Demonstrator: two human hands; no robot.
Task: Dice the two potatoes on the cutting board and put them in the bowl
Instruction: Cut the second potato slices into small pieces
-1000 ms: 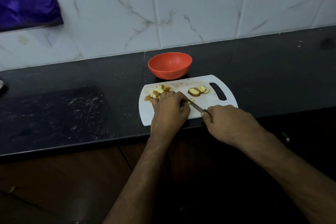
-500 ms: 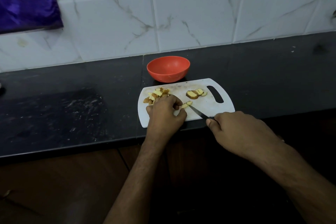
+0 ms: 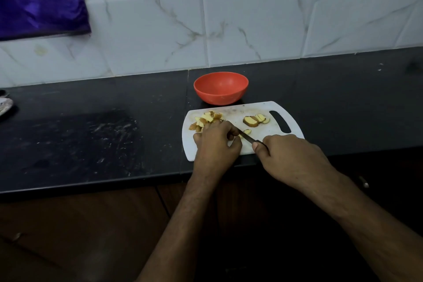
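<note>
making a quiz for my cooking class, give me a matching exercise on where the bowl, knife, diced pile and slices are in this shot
Things:
1. bowl
2. knife
3. diced pile
4. slices

Places:
A. board, left part
B. right hand
C. counter, behind the board
D. board, near its handle slot

Pairs: 1-C, 2-B, 3-A, 4-D

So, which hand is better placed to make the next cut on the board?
Right. The right hand grips the knife, blade over the cutting board, while the left hand steadies potato pieces.
</note>
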